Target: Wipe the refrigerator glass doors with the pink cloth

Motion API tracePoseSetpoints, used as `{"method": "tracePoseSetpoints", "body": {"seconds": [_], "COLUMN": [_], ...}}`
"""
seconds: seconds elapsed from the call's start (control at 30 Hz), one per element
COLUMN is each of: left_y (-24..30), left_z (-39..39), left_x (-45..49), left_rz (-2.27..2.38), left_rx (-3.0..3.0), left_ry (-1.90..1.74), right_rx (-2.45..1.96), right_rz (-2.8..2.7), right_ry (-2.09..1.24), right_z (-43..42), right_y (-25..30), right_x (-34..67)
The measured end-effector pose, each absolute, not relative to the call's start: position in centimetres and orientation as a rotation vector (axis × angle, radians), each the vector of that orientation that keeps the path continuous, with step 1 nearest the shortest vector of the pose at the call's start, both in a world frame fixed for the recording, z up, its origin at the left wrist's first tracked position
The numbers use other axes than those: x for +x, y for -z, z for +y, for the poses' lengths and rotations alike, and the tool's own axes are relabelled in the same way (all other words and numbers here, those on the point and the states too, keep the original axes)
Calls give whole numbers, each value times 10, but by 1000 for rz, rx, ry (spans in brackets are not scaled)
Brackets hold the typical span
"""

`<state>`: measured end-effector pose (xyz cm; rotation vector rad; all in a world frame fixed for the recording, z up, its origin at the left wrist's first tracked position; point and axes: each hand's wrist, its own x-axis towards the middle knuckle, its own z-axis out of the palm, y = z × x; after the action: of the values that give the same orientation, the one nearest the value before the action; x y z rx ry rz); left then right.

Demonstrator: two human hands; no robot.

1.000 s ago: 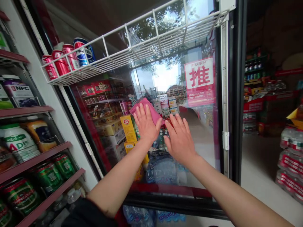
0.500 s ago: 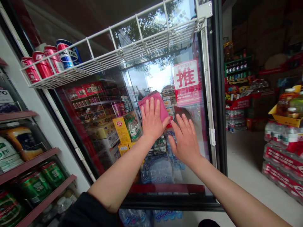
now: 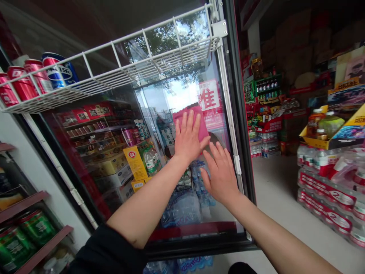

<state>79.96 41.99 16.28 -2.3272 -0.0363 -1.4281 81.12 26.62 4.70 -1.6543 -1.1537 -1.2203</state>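
My left hand [image 3: 188, 139] is open, pressing a pink cloth [image 3: 197, 118] flat on the fridge's glass door [image 3: 182, 91]. My right hand [image 3: 221, 175] is open just below it. Flat fingers and even pressing help the cloth rub well.

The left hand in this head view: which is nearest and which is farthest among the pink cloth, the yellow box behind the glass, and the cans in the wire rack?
From the left hand, nearest first:
1. Pink cloth: directly under the palm, against the glass.
2. Yellow box: lower left, behind the glass.
3. Red and blue drink cans: far upper left, in the rack.
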Motion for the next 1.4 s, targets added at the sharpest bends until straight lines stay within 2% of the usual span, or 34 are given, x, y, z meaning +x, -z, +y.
{"method": "tracePoseSetpoints", "body": {"seconds": [0.1, 0.27, 0.37, 0.43, 0.6, 0.73, 0.93, 1.23, 1.4], "left_y": [-166, -117, -103, -114, -174, -189, -141, -39, -21], "left_z": [403, 398, 404, 404, 385, 367, 370, 362, 358], "left_x": [814, 805, 798, 801, 825, 837, 840, 842, 837], "left_rz": [-38, 443, 584, 512, 33, 21, 147, 34, 57], "left_rx": [-2335, -2290, -2256, -2277, -2329, -2321, -2315, -2350, -2359], "left_ry": [1504, 938, 769, 844, 1328, 1383, 1214, 1221, 1212], "right_rx": [-1658, -1626, -1622, -1631, -1645, -1653, -1660, -1694, -1703], "right_rz": [-1131, -1134, -1146, -1141, -1115, -1079, -1093, -1139, -1185], "right_ry": [1225, 1266, 1277, 1274, 1300, 1325, 1298, 1220, 1171], "right_z": [259, 250, 244, 240, 232, 231, 235, 235, 238], "right_y": [-46, -43, -40, -40, -41, -41, -29, -1, -2], "right_x": [815, 817, 815, 815, 817, 818, 813, 810, 816]}}
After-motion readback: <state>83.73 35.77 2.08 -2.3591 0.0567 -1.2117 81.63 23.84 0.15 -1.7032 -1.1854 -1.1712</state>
